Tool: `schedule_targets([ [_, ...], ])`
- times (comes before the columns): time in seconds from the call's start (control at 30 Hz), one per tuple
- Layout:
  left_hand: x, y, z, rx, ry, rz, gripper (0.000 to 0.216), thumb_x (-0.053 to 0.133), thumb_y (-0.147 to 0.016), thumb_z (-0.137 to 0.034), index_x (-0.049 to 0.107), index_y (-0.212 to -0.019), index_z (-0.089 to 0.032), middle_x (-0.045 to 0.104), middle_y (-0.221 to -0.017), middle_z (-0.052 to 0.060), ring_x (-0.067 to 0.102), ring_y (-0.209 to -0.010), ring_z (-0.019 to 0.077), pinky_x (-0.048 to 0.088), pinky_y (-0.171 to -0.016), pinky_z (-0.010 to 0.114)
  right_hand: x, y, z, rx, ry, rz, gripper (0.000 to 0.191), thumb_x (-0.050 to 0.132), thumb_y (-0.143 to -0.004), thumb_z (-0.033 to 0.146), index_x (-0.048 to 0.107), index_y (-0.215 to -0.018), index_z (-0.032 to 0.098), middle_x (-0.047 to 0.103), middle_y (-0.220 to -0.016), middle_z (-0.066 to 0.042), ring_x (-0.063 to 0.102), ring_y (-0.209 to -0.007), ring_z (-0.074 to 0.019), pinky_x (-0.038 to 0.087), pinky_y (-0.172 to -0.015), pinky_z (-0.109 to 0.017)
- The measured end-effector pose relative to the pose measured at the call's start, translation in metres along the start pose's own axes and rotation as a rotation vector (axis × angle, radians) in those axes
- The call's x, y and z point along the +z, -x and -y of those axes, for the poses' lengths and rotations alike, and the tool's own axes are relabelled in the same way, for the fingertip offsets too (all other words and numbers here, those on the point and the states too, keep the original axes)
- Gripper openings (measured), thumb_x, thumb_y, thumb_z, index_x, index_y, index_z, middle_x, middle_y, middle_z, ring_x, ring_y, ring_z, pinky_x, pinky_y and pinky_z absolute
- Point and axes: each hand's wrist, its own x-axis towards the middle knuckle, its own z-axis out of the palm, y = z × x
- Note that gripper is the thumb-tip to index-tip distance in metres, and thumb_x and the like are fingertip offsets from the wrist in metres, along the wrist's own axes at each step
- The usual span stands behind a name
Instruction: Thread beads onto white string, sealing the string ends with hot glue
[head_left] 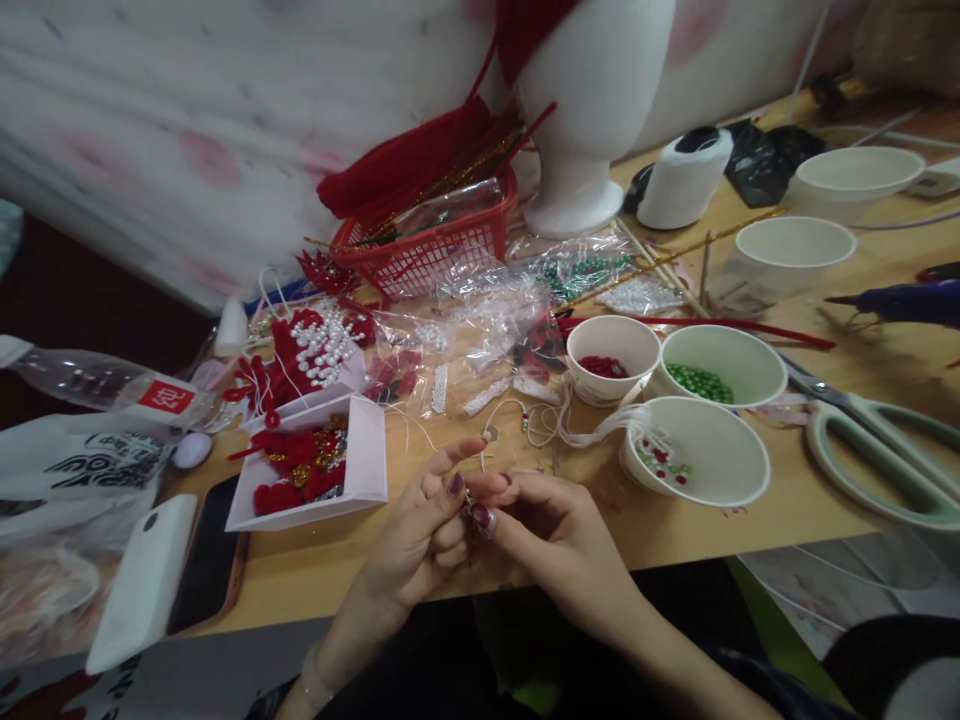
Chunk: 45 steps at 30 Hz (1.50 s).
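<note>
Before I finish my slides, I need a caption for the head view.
Left hand and right hand pinch a tiny item near cups of red beads and green beads.

Left hand (429, 525) and right hand (556, 530) pinch a mostly hidden piece (468, 499) over the desk's near edge (315, 580). A bead cup (735, 450) stands nearby.

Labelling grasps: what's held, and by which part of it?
Left hand and right hand together pinch a tiny item; too small to tell what, or by which part.
</note>
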Motion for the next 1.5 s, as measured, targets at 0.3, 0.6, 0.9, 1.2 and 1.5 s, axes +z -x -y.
schedule_targets([
  [0.3,-0.001,-0.0007,-0.0007,0.008,0.008,-0.021,0.042,0.081,-0.077,-0.025,0.062,-0.114,-0.022,0.077,-0.079,0.0,0.004,-0.033,-0.0048,0.019,-0.03,0.006,-0.0011,0.0002,-0.0022,-0.016,0.026,-0.012,0.014,0.065,-0.081,0.027,0.064,-0.071,0.018,0.056,-0.068,0.001,0.05,-0.064,-0.0131,0.039,-0.061,-0.026],
  [0.6,0.003,0.0,-0.0018,0.002,0.021,-0.037,0.033,0.081,-0.076,-0.023,0.067,-0.106,-0.021,0.078,-0.08,0.001,0.004,-0.034,-0.0044,0.021,-0.03,0.006,-0.001,0.0005,-0.0024,-0.002,0.023,-0.01,0.016,0.065,-0.082,0.028,0.062,-0.069,0.019,0.055,-0.069,0.001,0.049,-0.064,-0.0139,0.038,-0.061,-0.027],
  [0.9,0.0015,-0.0002,-0.0009,0.014,0.013,-0.016,0.032,0.081,-0.076,-0.022,0.068,-0.106,-0.023,0.078,-0.08,0.001,0.006,-0.033,-0.0044,0.019,-0.031,0.006,-0.001,0.0006,-0.0017,0.001,0.027,-0.011,0.017,0.064,-0.083,0.029,0.063,-0.07,0.018,0.053,-0.068,0.001,0.047,-0.063,-0.0136,0.037,-0.059,-0.027],
  [1.2,0.0004,0.003,-0.0007,0.136,-0.143,-0.002,0.03,0.075,-0.082,-0.026,0.064,-0.109,-0.023,0.078,-0.079,0.003,0.013,-0.034,-0.0022,0.016,-0.033,0.01,-0.0004,0.0011,-0.0003,-0.02,0.064,-0.02,0.018,0.063,-0.083,0.028,0.062,-0.068,0.018,0.051,-0.065,0.002,0.046,-0.063,-0.0136,0.036,-0.059,-0.027],
  [1.5,0.0054,0.0087,-0.0021,0.27,-0.365,-0.067,0.038,0.073,-0.084,-0.028,0.057,-0.118,-0.023,0.079,-0.084,0.009,0.025,-0.035,-0.0001,0.018,-0.036,0.014,-0.0017,0.0011,0.001,-0.029,0.072,-0.028,0.021,0.064,-0.083,0.03,0.061,-0.066,0.018,0.058,-0.069,-0.001,0.054,-0.067,-0.0164,0.04,-0.061,-0.028],
])
